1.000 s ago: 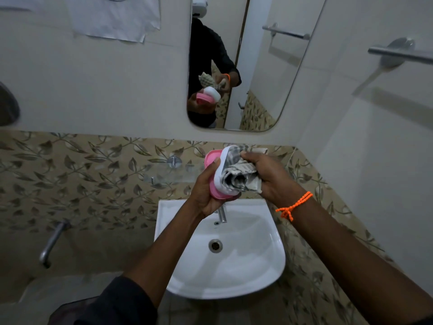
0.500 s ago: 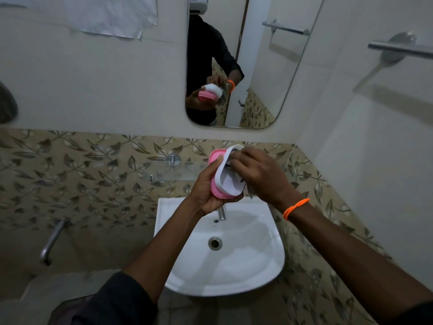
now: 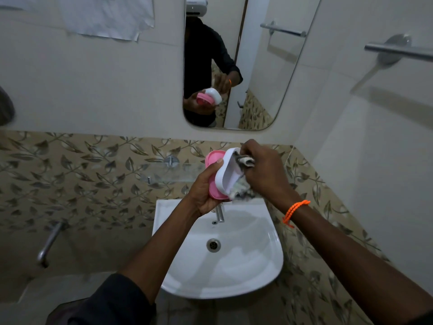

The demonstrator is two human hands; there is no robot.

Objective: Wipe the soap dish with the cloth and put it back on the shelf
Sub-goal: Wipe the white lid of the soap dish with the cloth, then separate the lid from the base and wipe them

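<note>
Bathroom wall, pale above and leaf-patterned tile below, carrying a mirror [image 3: 234,66] and a glass shelf [image 3: 168,172] fixed just above the basin's back edge; white basin [image 3: 222,266] beneath, tap at its rear edge; right wall, one towel bar [image 3: 398,51].

Item, left hand [image 3: 203,195]: I have it wrapped around the soap dish [image 3: 222,174], pink base against the palm, white tray tilted towards me, held in the air over the basin's back edge, right of the shelf, not on it.

Item, right hand [image 3: 264,172]: fingers curled on the cloth [image 3: 243,160], pressing it into the tray; a loose tail hangs below the dish.

Risks, as I judge them: the two-part dish may separate under the rubbing and drop a piece into the basin; a one-handed grip on smooth plastic may slip; the dangling cloth may snag the tap; the narrow shelf leaves little margin on return, so a dish set near its front edge may tip off.
</note>
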